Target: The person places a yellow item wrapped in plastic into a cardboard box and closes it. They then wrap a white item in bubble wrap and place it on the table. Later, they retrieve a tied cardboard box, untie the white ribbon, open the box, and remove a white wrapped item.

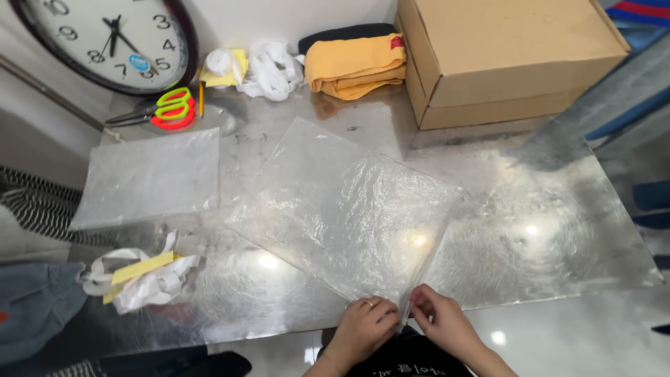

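A clear plastic bag (342, 216) lies flat and skewed on the shiny metal desk (544, 223), its near corner at the front edge, where both hands pinch it: the left hand (366, 324) (a ring on one finger) and the right hand (440, 318) each hold a closed grip on that corner. A second plastic sheet (150, 178) lies to the left, with scissors (164, 112) beyond it and a cardboard box (502, 56) at the back.

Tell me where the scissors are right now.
In the head view, the scissors lie at the table's far left, below the wall clock, beside a pencil.
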